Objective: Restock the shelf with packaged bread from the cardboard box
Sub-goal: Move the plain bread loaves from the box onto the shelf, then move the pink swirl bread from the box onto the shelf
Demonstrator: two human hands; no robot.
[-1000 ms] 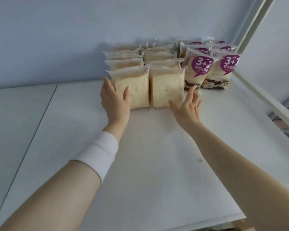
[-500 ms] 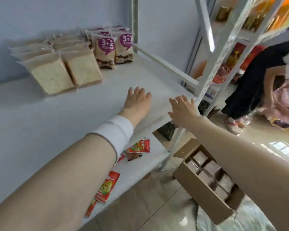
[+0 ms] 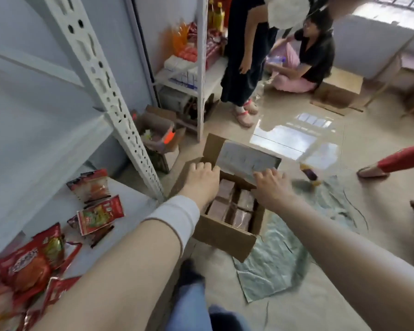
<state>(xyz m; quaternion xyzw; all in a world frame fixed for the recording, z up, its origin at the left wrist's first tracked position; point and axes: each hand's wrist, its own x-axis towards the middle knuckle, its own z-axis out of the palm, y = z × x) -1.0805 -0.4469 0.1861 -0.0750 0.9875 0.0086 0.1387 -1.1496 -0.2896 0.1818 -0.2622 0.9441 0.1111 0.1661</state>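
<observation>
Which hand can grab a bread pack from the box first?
Probably the left hand: it hovers over the open box, right beside the bread packs. The right hand hangs nearer the box's right wall and flap. Both hold nothing.

Daylight comes in from the window (image 3: 392, 5) at the upper right of the frame, and I see it thrown back as a white patch of glare on the glossy floor (image 3: 294, 137) right of centre; the rest of the room is evenly bright with only soft shadows. The inside of the cardboard box (image 3: 225, 235) at centre is dimmer and murky. Motion blur softens the left hand (image 3: 202, 177) and right hand (image 3: 270, 185) and smears the red snack packets (image 3: 26, 263) at lower left, and the wide lens bows the shelf post (image 3: 101, 91) at upper left.
</observation>
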